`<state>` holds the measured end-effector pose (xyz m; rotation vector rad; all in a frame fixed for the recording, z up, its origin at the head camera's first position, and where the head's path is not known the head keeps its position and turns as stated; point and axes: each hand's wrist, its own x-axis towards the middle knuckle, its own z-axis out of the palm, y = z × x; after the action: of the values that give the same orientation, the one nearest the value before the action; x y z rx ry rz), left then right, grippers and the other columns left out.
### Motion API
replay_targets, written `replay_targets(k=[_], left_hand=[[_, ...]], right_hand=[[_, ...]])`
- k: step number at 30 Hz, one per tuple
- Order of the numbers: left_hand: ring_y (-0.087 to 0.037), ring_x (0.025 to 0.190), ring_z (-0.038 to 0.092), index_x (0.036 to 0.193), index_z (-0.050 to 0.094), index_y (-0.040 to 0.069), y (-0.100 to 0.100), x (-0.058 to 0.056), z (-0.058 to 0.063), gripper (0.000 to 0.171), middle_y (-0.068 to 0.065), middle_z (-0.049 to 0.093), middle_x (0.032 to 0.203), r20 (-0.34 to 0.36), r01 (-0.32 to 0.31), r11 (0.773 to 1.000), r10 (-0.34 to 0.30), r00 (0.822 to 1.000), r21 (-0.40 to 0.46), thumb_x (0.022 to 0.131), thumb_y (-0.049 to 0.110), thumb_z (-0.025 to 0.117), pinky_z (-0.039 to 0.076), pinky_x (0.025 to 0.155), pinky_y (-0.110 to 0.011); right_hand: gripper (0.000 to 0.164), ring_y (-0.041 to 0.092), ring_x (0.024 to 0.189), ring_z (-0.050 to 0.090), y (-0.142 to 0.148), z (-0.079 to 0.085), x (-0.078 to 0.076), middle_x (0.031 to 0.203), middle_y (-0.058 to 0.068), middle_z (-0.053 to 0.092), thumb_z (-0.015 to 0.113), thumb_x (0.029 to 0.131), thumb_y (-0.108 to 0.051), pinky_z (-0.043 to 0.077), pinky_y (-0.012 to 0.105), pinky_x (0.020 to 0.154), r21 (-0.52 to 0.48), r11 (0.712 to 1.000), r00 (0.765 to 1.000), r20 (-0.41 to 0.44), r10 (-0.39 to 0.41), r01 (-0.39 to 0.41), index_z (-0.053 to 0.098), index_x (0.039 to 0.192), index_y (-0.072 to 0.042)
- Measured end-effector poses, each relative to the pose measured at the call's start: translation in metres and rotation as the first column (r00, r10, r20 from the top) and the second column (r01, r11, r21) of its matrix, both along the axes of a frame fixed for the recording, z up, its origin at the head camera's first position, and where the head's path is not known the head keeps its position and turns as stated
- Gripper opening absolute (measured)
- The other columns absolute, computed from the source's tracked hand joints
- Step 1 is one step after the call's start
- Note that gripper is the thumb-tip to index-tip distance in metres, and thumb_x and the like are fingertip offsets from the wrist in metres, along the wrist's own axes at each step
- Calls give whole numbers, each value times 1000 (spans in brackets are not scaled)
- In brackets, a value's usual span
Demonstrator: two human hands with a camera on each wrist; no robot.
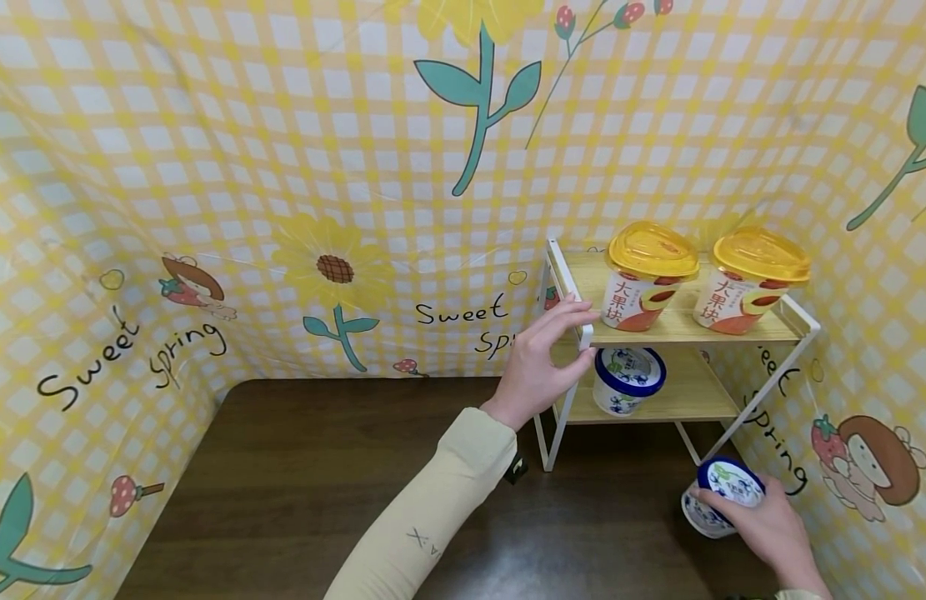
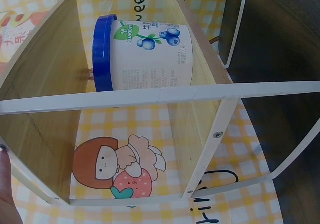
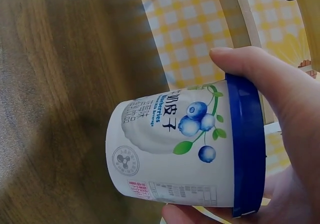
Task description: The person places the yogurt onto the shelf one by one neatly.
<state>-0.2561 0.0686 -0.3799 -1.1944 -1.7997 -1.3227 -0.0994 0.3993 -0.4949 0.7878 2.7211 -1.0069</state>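
Observation:
My right hand (image 1: pixel 770 521) grips a white yogurt tub (image 3: pixel 170 144) with a blue lid and blueberry print, thumb on one side and fingers on the other. In the head view that tub is in front of the shelf's right leg, lower than the bottom board. My left hand (image 1: pixel 545 358) holds the upper left corner of a small two-tier shelf (image 1: pixel 703 340) between thumb and fingers. A matching blue-lidded tub (image 1: pixel 629 379) stands on the lower board, at its left. The left wrist view shows this tub (image 2: pixel 150 54) through the white side frame.
Two cups with yellow lids, a left cup (image 1: pixel 646 279) and a right cup (image 1: pixel 751 283), stand on the top board. A dark wood table (image 1: pixel 320 483) lies below. Yellow checked cloth (image 1: pixel 342 167) walls the back and both sides. A small black object (image 1: pixel 516 469) lies near the shelf's left leg.

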Motion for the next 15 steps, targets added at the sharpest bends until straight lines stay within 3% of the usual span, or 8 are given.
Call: replay_targets(k=[7, 15], left_hand=[[-21, 142, 42, 130, 65, 5, 0, 0, 0, 41, -13, 59, 141, -7, -9, 1000, 9, 1000, -9, 91, 4, 75, 33, 114, -33], [-20, 142, 42, 130, 65, 5, 0, 0, 0, 41, -11, 59, 141, -16, -18, 1000, 18, 1000, -12, 91, 5, 75, 33, 114, -33]], right_hand=[[127, 58, 116, 44, -2, 1, 0, 134, 47, 33, 75, 82, -65, 45, 64, 88, 23, 1000, 999, -29, 16, -16, 9, 148, 22], [127, 57, 112, 46, -5, 2, -2, 128, 47, 36, 81, 79, -57, 45, 63, 86, 5, 1000, 997, -73, -26, 26, 7, 146, 22]])
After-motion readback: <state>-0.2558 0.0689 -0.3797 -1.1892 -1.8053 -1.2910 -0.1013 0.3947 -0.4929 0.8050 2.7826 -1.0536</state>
